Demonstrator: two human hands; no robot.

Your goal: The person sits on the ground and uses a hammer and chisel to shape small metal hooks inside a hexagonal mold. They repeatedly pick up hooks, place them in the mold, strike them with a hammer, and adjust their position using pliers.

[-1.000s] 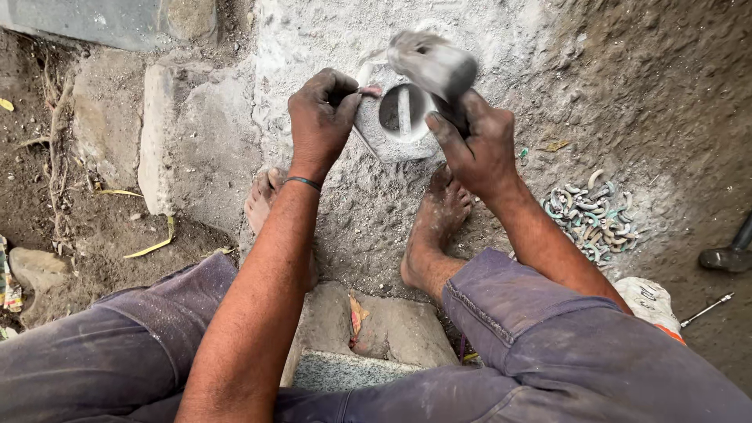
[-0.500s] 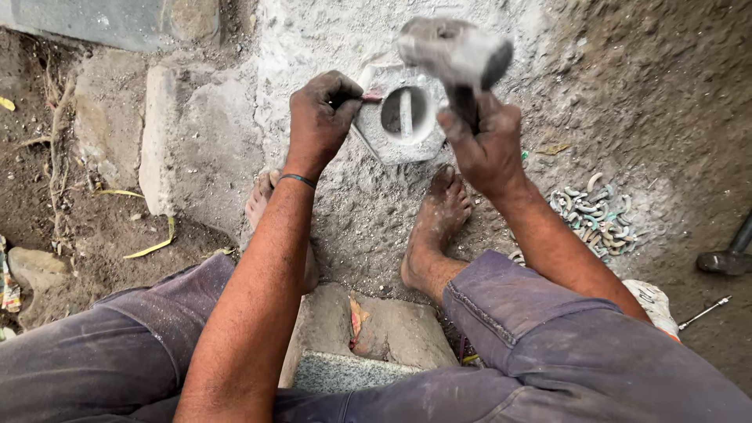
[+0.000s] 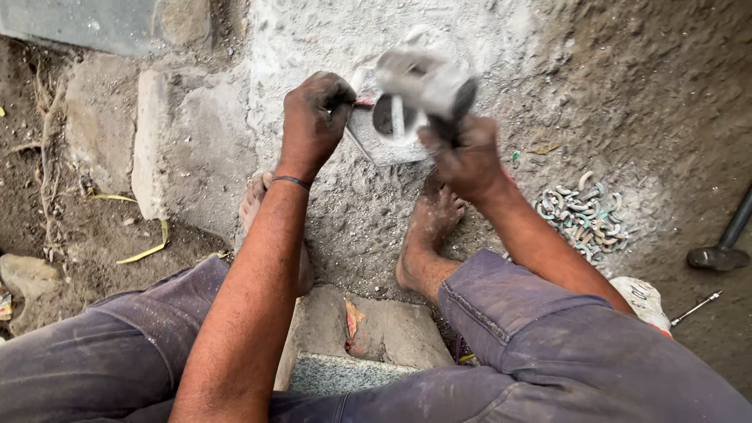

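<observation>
- The left hand [image 3: 315, 117] is pinching a thin chisel [image 3: 362, 103], mostly hidden inside its fist, against the metal part [image 3: 389, 129].
- That single square-based part is lying on the dusty ground between the two hands; its round hollow is showing one upright bar inside.
- The right hand [image 3: 468, 159] is gripping one hammer [image 3: 427, 84], its head blurring above the part.
- Small curved metal pieces [image 3: 583, 215] are lying heaped, too many to count.
- A second hammer [image 3: 721, 247] is being cut off by the frame's edge.

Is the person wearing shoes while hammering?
No, both feet are bare on the dusty ground below the hammer held by the right hand.
</observation>
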